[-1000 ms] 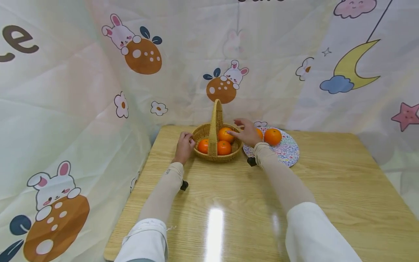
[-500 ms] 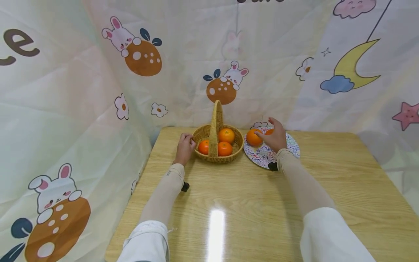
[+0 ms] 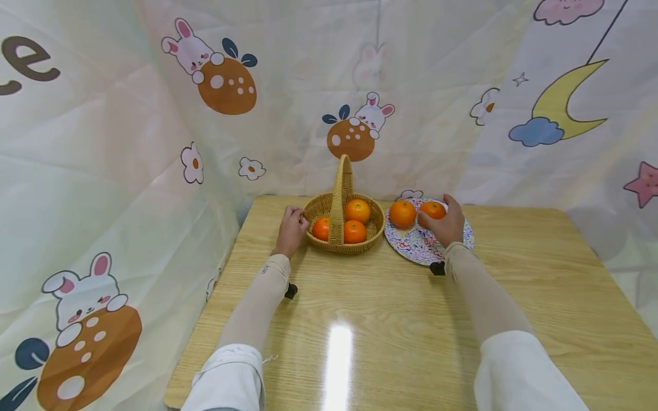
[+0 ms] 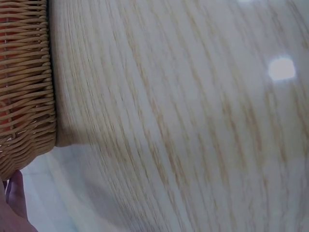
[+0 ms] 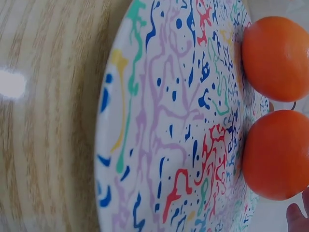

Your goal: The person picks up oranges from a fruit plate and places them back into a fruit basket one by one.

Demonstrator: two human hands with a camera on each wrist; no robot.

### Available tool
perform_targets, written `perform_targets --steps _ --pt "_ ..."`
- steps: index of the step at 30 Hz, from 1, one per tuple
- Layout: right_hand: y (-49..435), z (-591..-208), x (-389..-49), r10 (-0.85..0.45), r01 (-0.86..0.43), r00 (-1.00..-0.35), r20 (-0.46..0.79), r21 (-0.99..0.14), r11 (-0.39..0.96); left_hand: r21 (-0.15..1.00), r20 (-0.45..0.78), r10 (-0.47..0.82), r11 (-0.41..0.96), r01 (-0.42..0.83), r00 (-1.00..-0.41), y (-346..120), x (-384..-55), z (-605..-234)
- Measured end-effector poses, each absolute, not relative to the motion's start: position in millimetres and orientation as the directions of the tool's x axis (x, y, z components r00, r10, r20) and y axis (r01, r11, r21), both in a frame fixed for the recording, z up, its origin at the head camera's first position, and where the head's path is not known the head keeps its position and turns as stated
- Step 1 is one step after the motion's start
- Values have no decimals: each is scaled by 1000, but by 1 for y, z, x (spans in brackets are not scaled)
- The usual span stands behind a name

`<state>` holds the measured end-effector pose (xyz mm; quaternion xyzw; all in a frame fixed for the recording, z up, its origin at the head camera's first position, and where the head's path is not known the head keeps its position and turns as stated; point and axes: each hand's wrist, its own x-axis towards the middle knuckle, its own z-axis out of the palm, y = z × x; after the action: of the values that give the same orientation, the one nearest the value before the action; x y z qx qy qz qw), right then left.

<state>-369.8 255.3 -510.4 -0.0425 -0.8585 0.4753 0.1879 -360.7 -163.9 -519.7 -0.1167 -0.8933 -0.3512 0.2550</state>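
Observation:
In the head view a wicker basket (image 3: 343, 249) with an arched handle holds three oranges (image 3: 355, 232). My left hand (image 3: 291, 231) pinches the basket's left rim with curled fingers. Its fingertips (image 4: 16, 193) also show at the basket's end in the left wrist view. Two more oranges lie on a speckled round plate (image 3: 411, 244): a left orange (image 3: 402, 214) and a right orange (image 3: 434, 210). Around the right orange my right hand (image 3: 447, 222) spreads its thumb and fingers. In the right wrist view its fingertips (image 5: 298, 220) look slightly apart from the lower orange (image 5: 277, 154).
Everything stands near the back of a wooden table (image 3: 380, 319). A printed cloth backdrop (image 3: 303, 74) rises close behind the basket and plate, and another wall of it stands at the left. The basket's handle (image 3: 338, 194) arches high above its rim.
My right hand has moved from above the basket's right side over to the plate and lowered around the right orange. The left hand stays at the basket's rim.

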Motion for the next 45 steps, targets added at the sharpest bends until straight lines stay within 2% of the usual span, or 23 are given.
perform_targets --steps 13,26,33,45 --pt "256 -523 -376 270 46 -957 109 -858 511 559 533 27 739 376 -846 -163 -360 -518" --pt "260 -544 -380 299 64 -949 99 -869 491 569 531 29 728 382 -847 -163 -359 -524" --pt "262 -540 -381 299 75 -951 85 -871 485 591 491 19 727 349 -871 -164 -361 -520" --pt "269 -518 -370 302 37 -945 125 -877 480 589 513 28 715 376 -858 -164 -360 -520"
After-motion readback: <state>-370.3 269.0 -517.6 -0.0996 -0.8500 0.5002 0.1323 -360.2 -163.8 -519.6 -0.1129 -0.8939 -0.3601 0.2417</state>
